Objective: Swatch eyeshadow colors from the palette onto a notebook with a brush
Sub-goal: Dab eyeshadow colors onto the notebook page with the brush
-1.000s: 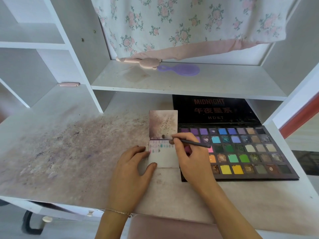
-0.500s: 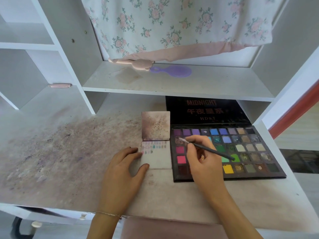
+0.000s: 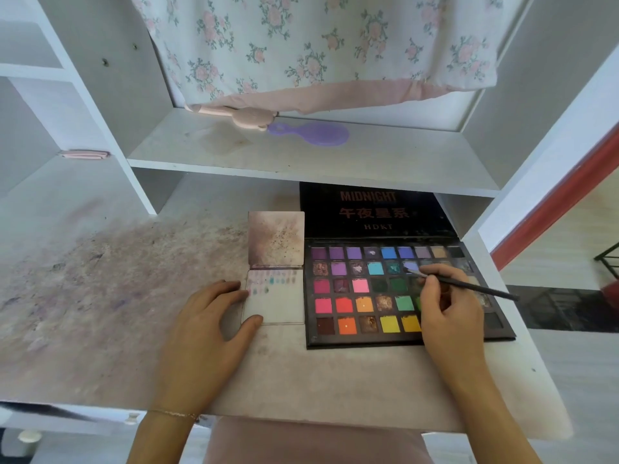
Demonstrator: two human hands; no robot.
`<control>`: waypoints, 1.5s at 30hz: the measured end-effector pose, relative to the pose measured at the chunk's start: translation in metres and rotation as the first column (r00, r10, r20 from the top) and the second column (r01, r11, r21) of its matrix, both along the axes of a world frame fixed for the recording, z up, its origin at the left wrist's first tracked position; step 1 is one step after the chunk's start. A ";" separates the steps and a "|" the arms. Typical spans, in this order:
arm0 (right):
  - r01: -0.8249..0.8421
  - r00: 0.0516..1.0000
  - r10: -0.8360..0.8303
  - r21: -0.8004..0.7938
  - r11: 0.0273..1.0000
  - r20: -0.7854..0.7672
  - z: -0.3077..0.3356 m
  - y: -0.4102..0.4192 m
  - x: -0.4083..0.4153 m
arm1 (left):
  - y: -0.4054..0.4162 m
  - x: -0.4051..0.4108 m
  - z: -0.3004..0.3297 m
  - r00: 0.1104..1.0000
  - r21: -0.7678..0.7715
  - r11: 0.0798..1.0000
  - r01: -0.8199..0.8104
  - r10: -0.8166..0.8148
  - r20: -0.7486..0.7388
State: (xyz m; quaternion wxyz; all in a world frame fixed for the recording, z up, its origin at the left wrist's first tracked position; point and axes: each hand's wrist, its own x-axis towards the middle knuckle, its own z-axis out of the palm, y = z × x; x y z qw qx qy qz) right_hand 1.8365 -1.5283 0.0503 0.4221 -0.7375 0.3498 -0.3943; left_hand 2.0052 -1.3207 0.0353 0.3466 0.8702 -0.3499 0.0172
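Observation:
A large open eyeshadow palette (image 3: 355, 316) lies on the desk, its black lid propped up behind it. Left of it a small open notebook (image 3: 278, 306) shows rows of pale colour swatches near the top of its lower page. My right hand (image 3: 449, 316) pinches a thin black brush (image 3: 469, 285) over the palette, with the tip on a periwinkle-blue pan in the second row. My left hand (image 3: 207, 333) rests on the desk, its fingers straight, the thumb and forefinger touching the notebook's left edge.
A stained desk top (image 3: 100, 296) stretches to the left. The shelf above (image 3: 301, 155) holds a purple hairbrush (image 3: 311, 133) and a pink item (image 3: 248, 117) under a floral cloth. A pink strip (image 3: 85, 154) lies on the left ledge.
My right hand has carried the brush from the notebook page rightward across the palette, from the left pans to a blue pan near the middle. My left hand has stayed at the notebook.

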 end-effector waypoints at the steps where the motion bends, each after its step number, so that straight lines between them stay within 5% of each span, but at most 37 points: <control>1: 0.011 1.000 -0.011 -0.002 1.000 -0.008 0.000 0.000 0.000 | 0.000 0.000 0.000 1.000 -0.002 1.000 0.000 0.000 -0.004; 12: 0.016 0.982 -0.031 -0.079 0.997 -0.188 -0.003 0.001 0.005 | 0.000 -0.001 0.007 0.999 0.050 0.999 -0.001 0.002 -0.035; 31: 0.016 0.988 -0.021 -0.034 0.999 -0.155 0.005 0.005 0.003 | -0.001 -0.003 0.011 0.997 0.061 0.998 0.003 0.001 -0.073; 37: -0.104 0.992 0.096 -0.112 0.988 -0.077 0.011 0.027 0.011 | -0.001 -0.004 0.012 0.997 0.062 0.998 0.005 0.000 -0.073; 45: -0.273 0.960 0.274 0.013 0.962 -0.051 0.011 0.068 0.061 | -0.003 -0.003 0.011 0.998 0.069 0.998 0.004 0.000 -0.058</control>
